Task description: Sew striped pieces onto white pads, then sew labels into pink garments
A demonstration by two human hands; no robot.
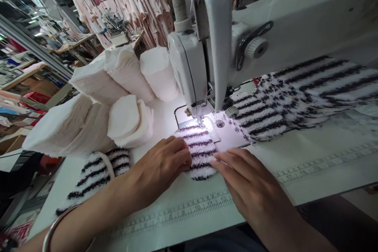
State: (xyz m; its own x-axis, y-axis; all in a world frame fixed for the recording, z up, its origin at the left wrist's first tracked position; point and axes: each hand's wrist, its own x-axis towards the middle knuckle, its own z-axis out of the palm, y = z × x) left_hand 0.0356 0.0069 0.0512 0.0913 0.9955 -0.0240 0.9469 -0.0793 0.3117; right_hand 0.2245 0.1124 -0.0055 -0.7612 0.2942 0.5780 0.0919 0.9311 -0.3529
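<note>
A black-and-white striped fuzzy piece [202, 153] lies flat on the sewing table, its far end under the lit needle and presser foot of a white sewing machine [189, 67]. My left hand [165, 161] grips the left edge of the piece between bent fingers and thumb. On the right edge rest the fingertips of my right hand [251, 181], its fingers stretched out and the thumb hidden beneath. Under my left forearm lies another striped piece [94, 173] with a pale strip across it.
Stacks of white fabric pieces [126, 71] stand behind and left of my left hand. More striped fabric [295, 94] lies right of the needle, under the machine arm. A printed ruler [189, 210] runs along the table's near edge. Pink garments [132, 4] hang behind.
</note>
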